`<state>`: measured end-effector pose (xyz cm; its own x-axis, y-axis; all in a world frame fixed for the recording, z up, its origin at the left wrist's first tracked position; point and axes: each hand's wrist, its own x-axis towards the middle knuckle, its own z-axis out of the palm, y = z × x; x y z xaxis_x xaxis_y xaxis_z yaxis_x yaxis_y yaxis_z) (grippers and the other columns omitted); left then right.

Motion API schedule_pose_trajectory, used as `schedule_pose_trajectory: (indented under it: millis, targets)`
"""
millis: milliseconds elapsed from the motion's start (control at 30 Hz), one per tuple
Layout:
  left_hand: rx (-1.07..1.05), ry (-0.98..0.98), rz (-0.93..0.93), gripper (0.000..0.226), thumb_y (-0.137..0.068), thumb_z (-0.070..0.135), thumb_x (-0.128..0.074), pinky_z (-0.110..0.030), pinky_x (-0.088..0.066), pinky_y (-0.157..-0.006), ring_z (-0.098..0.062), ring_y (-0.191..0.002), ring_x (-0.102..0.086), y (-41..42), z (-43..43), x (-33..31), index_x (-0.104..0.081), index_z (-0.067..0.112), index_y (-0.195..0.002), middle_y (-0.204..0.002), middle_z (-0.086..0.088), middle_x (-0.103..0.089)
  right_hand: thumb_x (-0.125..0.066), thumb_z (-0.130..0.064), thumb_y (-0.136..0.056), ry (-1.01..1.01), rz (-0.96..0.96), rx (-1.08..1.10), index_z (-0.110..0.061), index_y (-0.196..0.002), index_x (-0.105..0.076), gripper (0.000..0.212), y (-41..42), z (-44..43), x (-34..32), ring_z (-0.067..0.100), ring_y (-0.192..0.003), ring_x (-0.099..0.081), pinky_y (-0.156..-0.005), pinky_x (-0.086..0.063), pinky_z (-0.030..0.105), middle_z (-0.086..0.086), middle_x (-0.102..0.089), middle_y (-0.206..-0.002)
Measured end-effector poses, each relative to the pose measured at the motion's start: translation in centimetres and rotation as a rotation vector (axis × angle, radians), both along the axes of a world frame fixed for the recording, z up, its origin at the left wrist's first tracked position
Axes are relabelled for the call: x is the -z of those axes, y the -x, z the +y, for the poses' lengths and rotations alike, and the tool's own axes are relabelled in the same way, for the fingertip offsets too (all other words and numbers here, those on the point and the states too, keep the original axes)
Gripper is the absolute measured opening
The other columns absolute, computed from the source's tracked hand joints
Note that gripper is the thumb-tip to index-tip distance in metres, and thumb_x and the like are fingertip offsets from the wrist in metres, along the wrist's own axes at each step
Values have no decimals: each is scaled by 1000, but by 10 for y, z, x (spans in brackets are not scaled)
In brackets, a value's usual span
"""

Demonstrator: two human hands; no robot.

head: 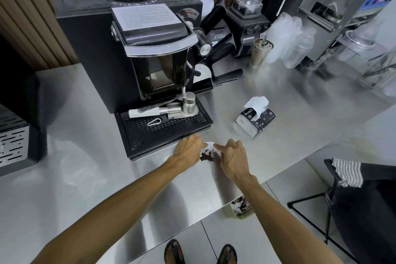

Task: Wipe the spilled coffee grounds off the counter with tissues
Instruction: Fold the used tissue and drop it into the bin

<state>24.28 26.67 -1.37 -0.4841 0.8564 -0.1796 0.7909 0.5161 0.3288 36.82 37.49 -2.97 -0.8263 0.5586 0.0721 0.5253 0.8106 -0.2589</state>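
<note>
A small pile of dark coffee grounds [207, 157] lies on the steel counter [90, 152], just in front of the grinder's drip tray. A white tissue [210, 146] sits crumpled behind and around the pile. My left hand [188, 152] grips the tissue's left side. On the tissue's right side, my right hand [232, 159] pinches it with the fingertips. The pile shows between the two hands. A black tissue pack [256, 118] with one white sheet sticking up rests to the right, apart from the hands.
The black grinder [137, 49] and its drip tray [165, 128] stand directly behind the hands. A blender [246, 21], plastic cups [260, 53] and steel machines crowd the back right. A cup of used tissues [240, 208] hangs below the counter's front edge.
</note>
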Motion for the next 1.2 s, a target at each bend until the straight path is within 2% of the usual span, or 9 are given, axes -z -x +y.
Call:
schedule_pose_trajectory:
  millis: [167, 333, 500, 667, 733, 800, 867, 1000, 1200]
  targets:
    - [-69, 57, -77, 49, -89, -1, -57, -39, -50, -87, -35, -109, -59, -1, 3, 2, -54, 12, -136, -122, -13, -57, -52, -19, -95, -49, -179, -197, -11, -108, -68, 22, 2, 0, -9, 28, -80, -47, -77, -39, 34, 14, -60, -88]
    - [-127, 102, -220, 45, -84, -3, -55, -43, -56, -77, -33, -93, -64, -8, 2, 4, -58, 8, -128, -113, -13, -60, -45, -1, -87, 144, -326, -221, -6, -121, -54, 35, 5, -6, -8, 28, -98, -44, -79, -39, 28, 12, -46, -111]
    - [-148, 106, -322, 38, -89, 4, -57, -37, -58, -69, -30, -86, -66, -6, 0, 6, -61, 12, -126, -114, -10, -61, -55, -3, -89, 227, -279, -161, -4, -121, -56, 32, 5, -10, -4, 28, -88, -57, -79, -48, 27, 12, -44, -112]
    - [-185, 127, -438, 29, -77, 4, -64, -42, -60, -63, -24, -78, -66, 1, -1, 10, -69, 17, -103, -94, -3, -65, -61, -3, -84, 311, -216, -62, -1, -104, -68, 21, 10, -16, 0, 25, -72, -54, -63, -44, 19, 11, -48, -93]
    - [-207, 123, -427, 13, -74, 5, -69, -41, -60, -65, -23, -78, -66, 1, 0, 7, -63, 17, -76, -96, -3, -67, -67, -3, -80, 355, -168, -9, 1, -89, -69, 10, 13, -19, -2, 20, -66, -49, -50, -35, 11, 7, -47, -85]
    - [-232, 94, -416, 25, -71, 8, -74, -36, -58, -61, -22, -75, -64, -2, 3, 4, -53, 19, -64, -92, -5, -65, -70, -3, -76, 376, -118, 28, -4, -71, -62, 10, 14, -19, 1, 21, -61, -47, -44, -31, 13, 7, -45, -76]
    - [-267, 72, -422, 20, -71, 9, -76, -31, -52, -53, -22, -71, -61, -5, 4, 3, -58, 15, -67, -81, -5, -61, -73, -4, -73, 380, -60, 41, -5, -65, -59, 17, 13, -19, 3, 25, -61, -51, -47, -30, 14, 9, -48, -75]
    - [-267, 44, -355, 23, -74, 14, -79, -33, -48, -59, -28, -86, -61, -6, 6, 4, -71, 9, -95, -85, -8, -54, -81, -8, -73, 376, 10, 30, 2, -101, -73, 30, 10, -17, 3, 28, -77, -62, -69, -49, 25, 14, -57, -101]
    - [-210, 20, -278, 19, -78, 14, -79, -28, -41, -49, -34, -80, -64, -7, 1, 2, -71, 4, -91, -94, -15, -64, -82, -10, -72, 342, -18, -18, -2, -104, -71, 35, 12, -12, 2, 17, -70, -57, -60, -39, 10, 11, -63, -95]
